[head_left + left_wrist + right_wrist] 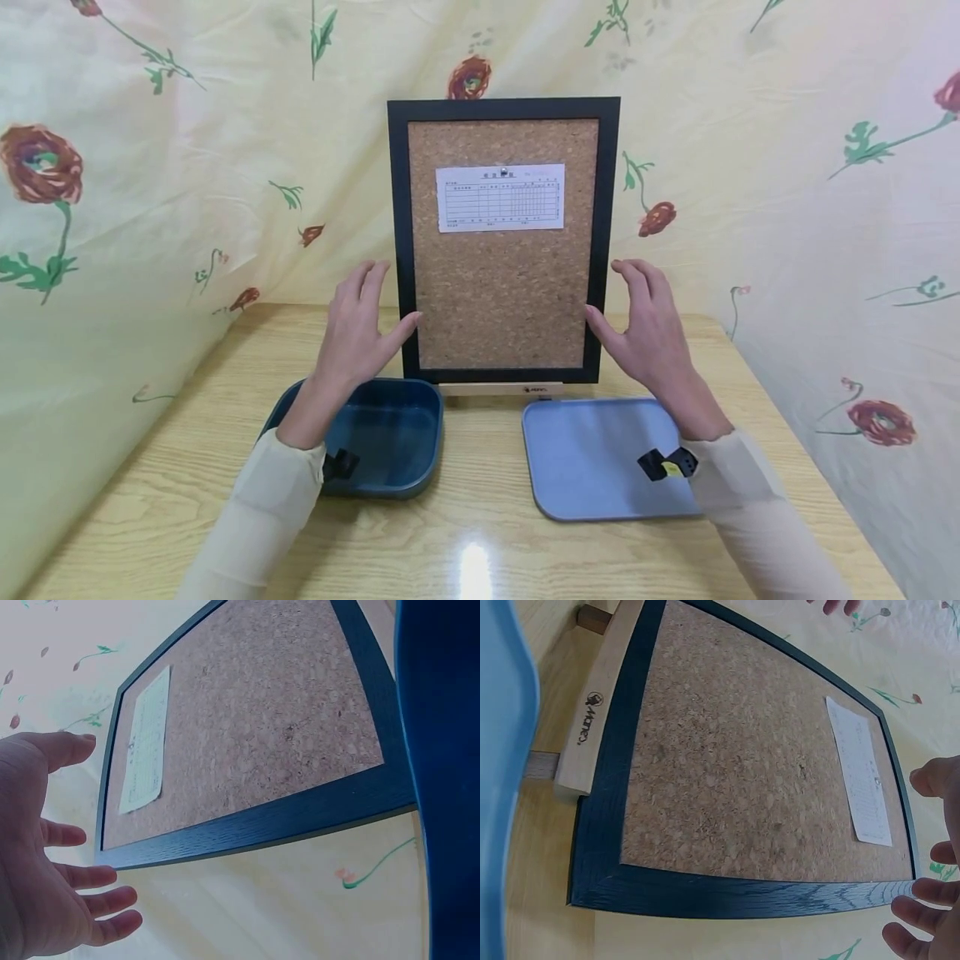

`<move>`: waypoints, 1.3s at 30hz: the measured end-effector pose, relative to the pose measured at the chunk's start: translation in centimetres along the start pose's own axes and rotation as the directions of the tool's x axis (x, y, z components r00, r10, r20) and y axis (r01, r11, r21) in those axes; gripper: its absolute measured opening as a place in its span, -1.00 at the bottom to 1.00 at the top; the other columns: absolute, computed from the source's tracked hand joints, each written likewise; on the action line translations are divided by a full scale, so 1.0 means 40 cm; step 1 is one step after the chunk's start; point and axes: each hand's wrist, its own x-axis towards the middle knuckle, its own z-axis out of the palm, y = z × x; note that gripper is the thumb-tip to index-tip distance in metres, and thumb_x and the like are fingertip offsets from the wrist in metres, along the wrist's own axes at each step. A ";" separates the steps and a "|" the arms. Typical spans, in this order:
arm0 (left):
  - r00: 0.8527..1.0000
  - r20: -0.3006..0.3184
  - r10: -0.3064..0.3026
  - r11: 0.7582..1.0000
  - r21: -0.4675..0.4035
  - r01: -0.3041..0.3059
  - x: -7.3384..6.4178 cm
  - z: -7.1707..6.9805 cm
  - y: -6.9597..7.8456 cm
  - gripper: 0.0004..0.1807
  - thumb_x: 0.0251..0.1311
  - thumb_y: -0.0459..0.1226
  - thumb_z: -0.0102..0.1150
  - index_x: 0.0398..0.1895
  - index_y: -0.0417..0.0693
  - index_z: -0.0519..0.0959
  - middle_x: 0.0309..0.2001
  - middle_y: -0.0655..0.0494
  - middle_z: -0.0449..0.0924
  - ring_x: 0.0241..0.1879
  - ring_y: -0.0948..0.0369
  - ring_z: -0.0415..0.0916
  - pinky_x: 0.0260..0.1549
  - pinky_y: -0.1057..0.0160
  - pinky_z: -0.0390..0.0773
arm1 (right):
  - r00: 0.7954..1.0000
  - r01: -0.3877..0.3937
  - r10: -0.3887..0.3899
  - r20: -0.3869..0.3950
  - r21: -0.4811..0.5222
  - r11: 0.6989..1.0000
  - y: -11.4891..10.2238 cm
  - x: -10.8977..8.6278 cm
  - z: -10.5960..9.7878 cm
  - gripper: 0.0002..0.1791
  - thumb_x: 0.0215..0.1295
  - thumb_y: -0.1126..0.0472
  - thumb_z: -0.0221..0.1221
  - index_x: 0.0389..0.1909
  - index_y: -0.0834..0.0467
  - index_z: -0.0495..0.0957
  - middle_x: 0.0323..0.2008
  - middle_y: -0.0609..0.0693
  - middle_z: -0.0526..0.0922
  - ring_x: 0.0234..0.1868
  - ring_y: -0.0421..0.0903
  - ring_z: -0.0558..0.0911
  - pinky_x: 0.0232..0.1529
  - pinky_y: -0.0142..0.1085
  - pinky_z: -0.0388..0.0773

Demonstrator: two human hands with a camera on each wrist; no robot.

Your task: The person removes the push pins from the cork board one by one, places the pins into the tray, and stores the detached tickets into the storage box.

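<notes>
A cork board (502,292) in a black frame stands upright on a small wooden easel (480,389). Pinned near its top is a white printed form (500,198), held by a small clear pushpin (504,172). My left hand (362,325) is raised beside the left edge of the frame, fingers spread and nothing in it. On the opposite side my right hand (643,329) is held up in the same way, thumb overlapping the frame in the head view. Both wrist views show relaxed, parted fingers with no object between them.
Under my left forearm is a dark blue deep tray (397,437). A light blue shallow tray (592,458) lies below my right wrist. Both stand on a wood-grain table (480,517), with a flowered cloth (225,125) hanging behind and at the sides.
</notes>
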 end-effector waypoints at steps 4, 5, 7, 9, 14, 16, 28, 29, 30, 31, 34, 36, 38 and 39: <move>1.000 -0.010 -0.001 1.000 0.000 0.001 0.014 0.000 0.002 -0.18 0.22 -0.01 0.30 0.45 -0.19 0.25 0.45 -0.27 0.24 0.39 -0.22 0.23 0.33 -0.32 0.28 | 1.000 -0.004 0.004 -0.005 0.002 1.000 -0.006 0.014 0.003 -0.29 0.24 0.09 0.30 0.31 0.36 0.34 0.29 0.37 0.39 0.30 0.26 0.38 0.27 0.20 0.41; 1.000 -0.011 -0.003 1.000 -0.002 0.003 0.017 0.000 0.003 -0.18 0.22 -0.01 0.30 0.45 -0.19 0.25 0.45 -0.27 0.24 0.39 -0.22 0.23 0.33 -0.32 0.27 | 1.000 -0.005 0.005 -0.005 0.003 1.000 -0.007 0.017 0.004 -0.30 0.24 0.09 0.30 0.31 0.36 0.34 0.29 0.37 0.39 0.30 0.27 0.38 0.27 0.20 0.41; 1.000 -0.007 -0.010 1.000 -0.003 0.010 0.023 -0.001 0.005 -0.17 0.23 -0.01 0.29 0.46 -0.20 0.24 0.46 -0.28 0.23 0.40 -0.22 0.22 0.34 -0.32 0.26 | 1.000 -0.008 0.008 -0.002 0.003 1.000 -0.010 0.024 0.005 -0.30 0.25 0.09 0.30 0.31 0.36 0.34 0.30 0.37 0.38 0.31 0.27 0.38 0.28 0.19 0.40; 1.000 -0.001 -0.018 1.000 -0.002 0.018 0.029 -0.002 0.007 -0.17 0.24 0.00 0.28 0.47 -0.20 0.23 0.47 -0.28 0.21 0.41 -0.22 0.21 0.35 -0.32 0.24 | 1.000 -0.014 0.014 0.002 0.004 1.000 -0.012 0.030 0.007 -0.30 0.26 0.09 0.30 0.31 0.35 0.34 0.30 0.37 0.38 0.31 0.26 0.38 0.28 0.19 0.40; 1.000 0.002 -0.026 1.000 0.003 0.026 0.045 -0.003 0.013 -0.17 0.24 0.01 0.27 0.47 -0.20 0.23 0.47 -0.28 0.21 0.41 -0.22 0.20 0.35 -0.33 0.23 | 1.000 -0.027 0.027 0.003 0.013 1.000 -0.017 0.045 0.008 -0.31 0.27 0.08 0.28 0.32 0.34 0.33 0.30 0.36 0.37 0.30 0.25 0.37 0.28 0.18 0.41; 1.000 -0.007 -0.022 1.000 0.006 0.022 0.052 -0.002 0.013 -0.18 0.24 0.00 0.28 0.46 -0.21 0.24 0.46 -0.28 0.22 0.40 -0.22 0.21 0.34 -0.32 0.25 | 1.000 -0.028 0.028 -0.001 0.014 1.000 -0.019 0.051 0.009 -0.32 0.28 0.09 0.28 0.32 0.33 0.33 0.30 0.36 0.37 0.30 0.25 0.37 0.28 0.17 0.41; 0.999 -0.043 -0.015 1.000 0.024 0.016 0.092 0.004 0.021 -0.19 0.25 -0.02 0.27 0.46 -0.19 0.25 0.44 -0.26 0.25 0.35 -0.20 0.27 0.32 -0.29 0.29 | 0.999 -0.036 0.036 -0.004 0.025 0.999 -0.030 0.092 0.026 -0.34 0.31 0.11 0.27 0.33 0.34 0.33 0.30 0.37 0.36 0.28 0.26 0.38 0.29 0.15 0.39; 0.999 -0.044 -0.016 1.000 0.025 0.017 0.095 0.005 0.021 -0.20 0.24 -0.02 0.28 0.46 -0.19 0.25 0.43 -0.26 0.26 0.35 -0.20 0.27 0.32 -0.29 0.29 | 0.999 -0.038 0.038 -0.002 0.026 0.999 -0.031 0.095 0.027 -0.33 0.31 0.12 0.27 0.33 0.34 0.32 0.30 0.36 0.36 0.29 0.27 0.38 0.30 0.15 0.39; 0.999 -0.045 -0.017 0.999 0.028 0.018 0.097 0.006 0.021 -0.20 0.24 -0.02 0.27 0.46 -0.18 0.25 0.43 -0.26 0.26 0.35 -0.21 0.27 0.31 -0.29 0.30 | 0.999 -0.039 0.039 0.000 0.026 0.999 -0.033 0.098 0.028 -0.33 0.31 0.12 0.27 0.34 0.34 0.32 0.31 0.36 0.36 0.30 0.27 0.37 0.30 0.16 0.38; 0.999 -0.045 -0.018 0.999 0.029 0.020 0.099 0.007 0.021 -0.20 0.24 -0.01 0.27 0.46 -0.18 0.25 0.43 -0.26 0.26 0.35 -0.21 0.28 0.31 -0.28 0.30 | 0.999 -0.041 0.041 0.003 0.026 0.999 -0.034 0.101 0.028 -0.33 0.31 0.12 0.27 0.34 0.33 0.32 0.31 0.36 0.36 0.31 0.27 0.37 0.31 0.16 0.38; 0.999 -0.045 -0.019 0.999 0.034 0.021 0.107 0.010 0.021 -0.19 0.24 -0.01 0.27 0.46 -0.18 0.24 0.43 -0.26 0.26 0.34 -0.21 0.28 0.31 -0.28 0.31 | 0.999 -0.041 0.041 0.008 0.022 0.999 -0.036 0.111 0.030 -0.32 0.31 0.09 0.27 0.34 0.31 0.31 0.32 0.35 0.35 0.33 0.27 0.36 0.33 0.17 0.37; 0.999 -0.045 -0.019 0.999 0.038 0.021 0.114 0.012 0.022 -0.19 0.25 -0.01 0.26 0.47 -0.17 0.23 0.43 -0.26 0.26 0.34 -0.21 0.28 0.31 -0.27 0.32 | 0.999 -0.037 0.037 0.005 0.021 0.999 -0.037 0.117 0.030 -0.32 0.32 0.07 0.27 0.34 0.30 0.32 0.32 0.35 0.35 0.33 0.27 0.36 0.33 0.17 0.37; 0.999 -0.045 -0.020 0.999 0.040 0.021 0.121 0.013 0.023 -0.19 0.25 -0.01 0.26 0.47 -0.16 0.23 0.43 -0.26 0.26 0.34 -0.21 0.28 0.31 -0.26 0.33 | 0.999 -0.033 0.033 0.002 0.021 0.999 -0.039 0.124 0.032 -0.32 0.31 0.06 0.28 0.34 0.30 0.32 0.32 0.35 0.35 0.34 0.27 0.36 0.35 0.16 0.36; 0.999 -0.046 -0.020 0.999 0.042 0.022 0.125 0.013 0.024 -0.19 0.25 -0.01 0.26 0.48 -0.16 0.23 0.43 -0.26 0.26 0.34 -0.21 0.28 0.30 -0.26 0.33 | 0.999 -0.033 0.033 0.000 0.020 0.999 -0.039 0.128 0.033 -0.32 0.32 0.06 0.28 0.34 0.30 0.33 0.32 0.35 0.35 0.34 0.27 0.36 0.36 0.16 0.36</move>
